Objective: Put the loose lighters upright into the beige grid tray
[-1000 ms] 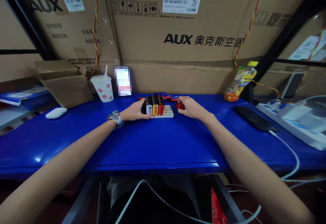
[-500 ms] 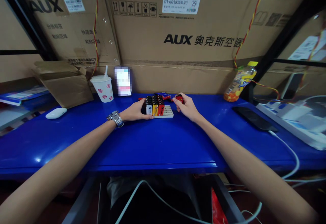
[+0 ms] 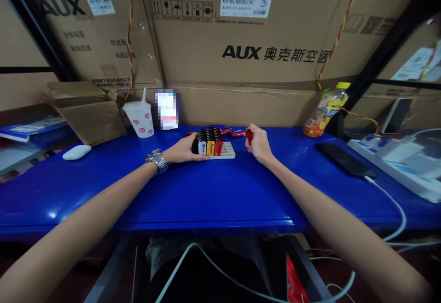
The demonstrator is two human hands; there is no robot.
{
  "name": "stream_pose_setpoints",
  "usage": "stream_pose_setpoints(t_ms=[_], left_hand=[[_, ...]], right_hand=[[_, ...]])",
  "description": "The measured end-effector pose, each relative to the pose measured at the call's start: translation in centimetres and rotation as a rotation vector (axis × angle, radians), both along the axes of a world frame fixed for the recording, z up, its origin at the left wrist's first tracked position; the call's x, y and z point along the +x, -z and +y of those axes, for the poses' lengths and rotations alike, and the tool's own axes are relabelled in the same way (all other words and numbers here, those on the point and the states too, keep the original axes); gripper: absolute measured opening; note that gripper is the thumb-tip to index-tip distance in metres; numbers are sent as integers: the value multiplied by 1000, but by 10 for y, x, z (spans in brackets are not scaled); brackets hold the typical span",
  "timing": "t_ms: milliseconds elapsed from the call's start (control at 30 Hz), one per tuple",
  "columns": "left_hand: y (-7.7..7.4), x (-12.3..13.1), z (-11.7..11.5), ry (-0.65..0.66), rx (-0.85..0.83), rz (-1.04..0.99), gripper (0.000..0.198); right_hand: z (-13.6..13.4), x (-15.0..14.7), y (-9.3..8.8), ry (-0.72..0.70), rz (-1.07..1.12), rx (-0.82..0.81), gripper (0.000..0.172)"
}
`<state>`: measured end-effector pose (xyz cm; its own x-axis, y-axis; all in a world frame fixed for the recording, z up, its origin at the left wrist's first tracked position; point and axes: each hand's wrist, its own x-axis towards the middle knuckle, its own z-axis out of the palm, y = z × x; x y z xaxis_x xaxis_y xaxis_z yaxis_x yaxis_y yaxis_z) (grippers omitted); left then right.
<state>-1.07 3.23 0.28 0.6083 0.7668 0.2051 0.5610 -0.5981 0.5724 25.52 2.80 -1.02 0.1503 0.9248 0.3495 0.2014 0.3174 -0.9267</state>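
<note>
My left hand [image 3: 186, 150] is closed around the left side of a small white tray [image 3: 228, 150], thumb along its front. Upright lighters [image 3: 210, 148] in white, yellow and red stand in rows in the tray's left part; bare slots show at its right. To the right of the tray, raised a little off the table, my right hand [image 3: 260, 144] grips a red lighter [image 3: 249, 134], partly covered by the fingers. Behind the tray lie several loose blue and red lighters [image 3: 237, 133].
On the blue table [image 3: 193, 197] stand a paper cup [image 3: 138, 118] with a straw and a lit phone [image 3: 166, 109]. A drink bottle [image 3: 325, 110], a dark phone [image 3: 344, 160] on a cable and a power strip [image 3: 396, 167] are at right. Large cartons [image 3: 241, 77] wall off the back.
My right hand has moved to the right, away from the tray, with the red lighter turned in its fingers. My left hand has stayed at the tray.
</note>
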Motion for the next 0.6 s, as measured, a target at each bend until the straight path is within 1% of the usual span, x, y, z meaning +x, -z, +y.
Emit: stream_pose_setpoints(t_ms=[100,200,433,533,600], left_hand=[[1,-1,1,4,13,5,77],[1,-1,1,15,26,-2,75],[2,-1,2,-3,9,5,77],[2,-2,2,-12,20,26,78],[2,-2,2,-30,34,40,80]], right_hand=[[1,0,2,39,-16,54,26],[1,0,3,57,-35,65,26],[-2,-2,1,18,-6,-1,31],[-1,-1,3,-24,-17,-42,40],[1,1,5,-56,-63,-56,45]])
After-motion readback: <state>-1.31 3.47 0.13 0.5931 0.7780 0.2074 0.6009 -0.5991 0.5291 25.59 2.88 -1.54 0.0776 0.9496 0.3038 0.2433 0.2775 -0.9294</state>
